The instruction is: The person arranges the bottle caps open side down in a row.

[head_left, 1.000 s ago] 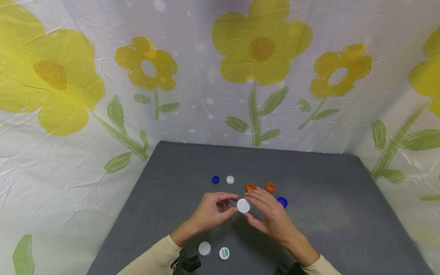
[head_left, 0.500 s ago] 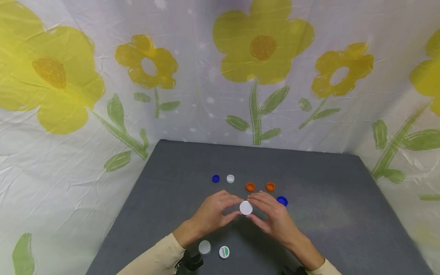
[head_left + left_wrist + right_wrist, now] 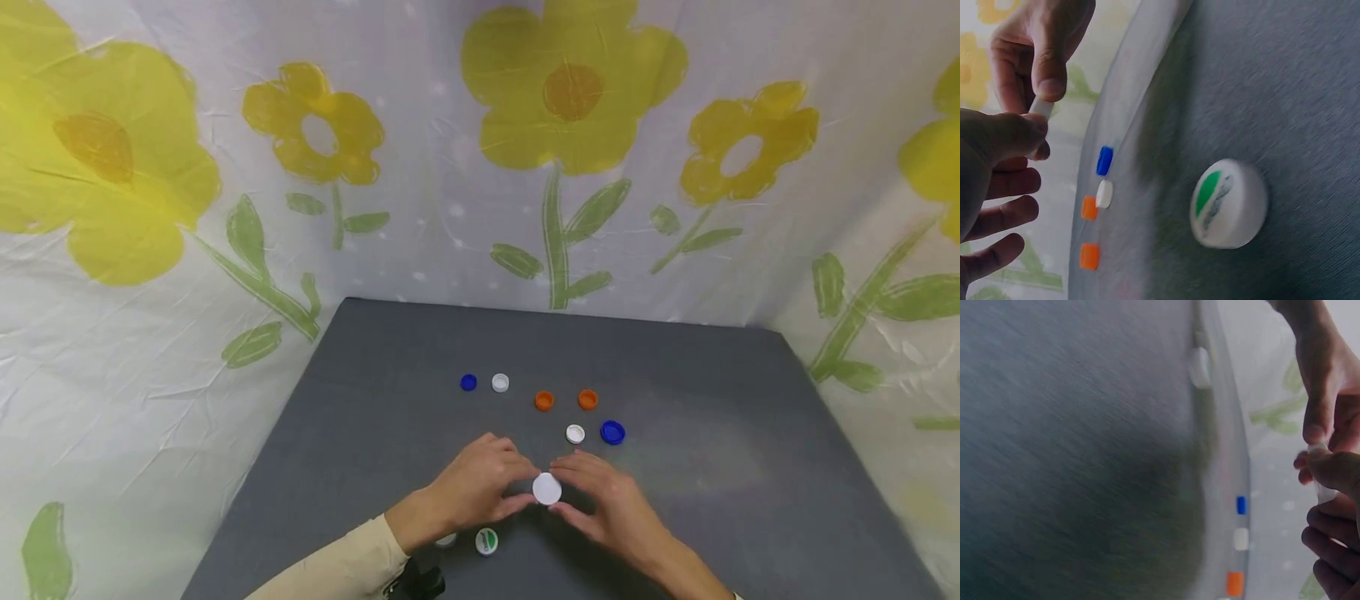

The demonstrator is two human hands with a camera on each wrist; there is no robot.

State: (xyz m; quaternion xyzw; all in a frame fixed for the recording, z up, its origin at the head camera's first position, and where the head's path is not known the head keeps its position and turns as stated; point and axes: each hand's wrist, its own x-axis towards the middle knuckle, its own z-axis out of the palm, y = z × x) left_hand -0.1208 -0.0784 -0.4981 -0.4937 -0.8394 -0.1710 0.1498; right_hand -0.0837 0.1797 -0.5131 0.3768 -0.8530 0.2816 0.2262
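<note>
A white round bottle cap (image 3: 547, 489), its flat top facing up, is held above the grey table between my two hands. My left hand (image 3: 483, 479) pinches its left side between thumb and fingers. On the right side, my right hand (image 3: 611, 500) pinches the same cap. Seen edge-on in the left wrist view, the white cap (image 3: 1042, 107) sits between both thumbs. In front of my left hand lies a white cap with a green mark (image 3: 487, 542). Another white cap (image 3: 446, 540) shows partly beside my left wrist.
Beyond my hands on the grey table (image 3: 712, 400) lie a small blue cap (image 3: 468, 382), two white caps (image 3: 500, 383), two orange caps (image 3: 588, 400) and a larger blue cap (image 3: 612, 432). A flowered white curtain (image 3: 435, 208) stands around the table.
Both hands have moved slightly right and nearer to me with the white cap. A small white cap beyond the right hand has come into view. My left arm now partly covers the front-left cap.
</note>
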